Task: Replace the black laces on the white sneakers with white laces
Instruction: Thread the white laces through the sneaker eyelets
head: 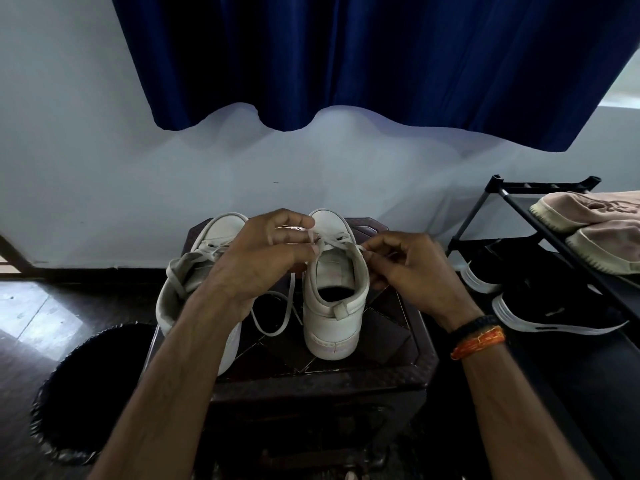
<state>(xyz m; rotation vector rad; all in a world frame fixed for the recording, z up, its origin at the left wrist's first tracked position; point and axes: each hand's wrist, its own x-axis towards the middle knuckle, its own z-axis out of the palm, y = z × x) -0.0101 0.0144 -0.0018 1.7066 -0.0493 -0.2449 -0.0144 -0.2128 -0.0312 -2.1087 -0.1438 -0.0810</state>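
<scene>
Head view, setting: two white sneakers stand heel-toward-the-camera on a dark wooden stool [391, 344], with a blue curtain [363, 64] hanging on the wall behind.
Head view, right sneaker [334, 299]: it carries a white lace [337, 237] crossed over the tongue near the top eyelets; no black lace shows on it.
Head view, left sneaker [204, 268]: it is partly hidden by the forearm, and its white lace [277, 317] runs through the eyelets that show, its loose end trailing in a loop onto the stool between the shoes.
Head view, left hand [263, 258]: fingers and thumb are curled together, pinching one end of the right sneaker's lace just above the tongue.
Head view, right hand [408, 268]: fingertips are pinched on the other end of that lace at the collar's right edge.
Head view, surroundings: a black bin [90, 396] sits on the floor at left; a shoe rack [540, 216] with other shoes stands at right.
Progress, judged: the swap looks nearly finished, since both shoes show only white lace.
Remaining, judged: drawing the right sneaker's ends tight and tying them, then tidying or tying the left sneaker's loose end.
Black laces: not visible anywhere, so where they lie cannot be told.
</scene>
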